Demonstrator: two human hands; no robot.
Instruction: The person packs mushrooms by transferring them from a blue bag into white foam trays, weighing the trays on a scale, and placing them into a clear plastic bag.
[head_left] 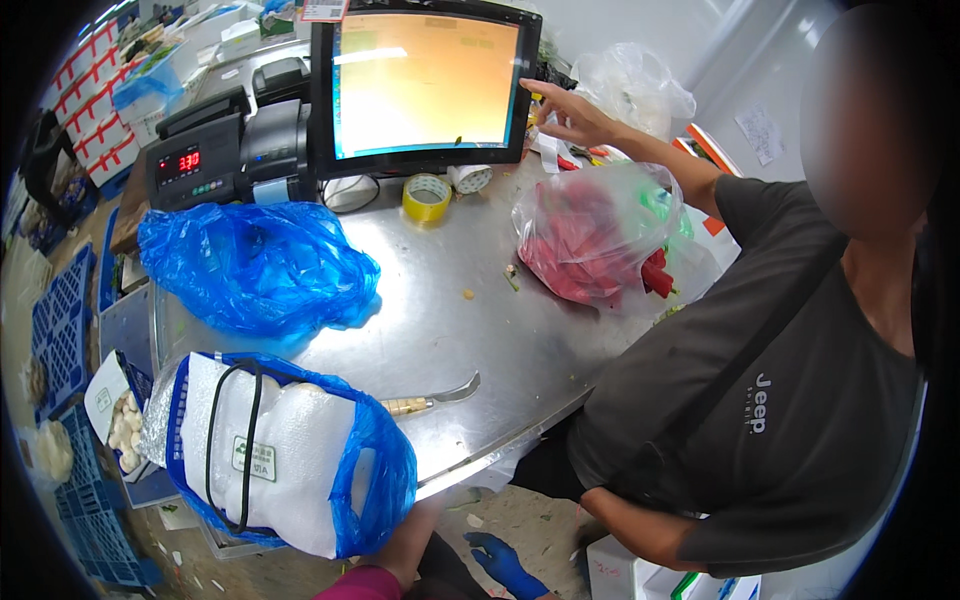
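Note:
My left forearm [408,535], below a magenta sleeve, reaches up from the lower edge to a blue bag-lined crate of white padded packs [300,450] with a black cord over it; that hand is hidden behind the load. My right hand [498,560], in a blue glove, hangs low off the table's edge with fingers apart and nothing in it. A curved knife with wooden handle [405,405] lies beside the crate on the steel table [470,340]. A crumpled blue bag [255,265] sits farther back.
A co-worker [740,380] stands right, a bare hand [570,115] pointing at a monitor [425,80]. Nearby are a bag of red peppers [585,240], yellow tape [425,200], black scale machines [195,160], a white bag of mushrooms [120,420], blue pallets [60,320] and stacked boxes [95,100].

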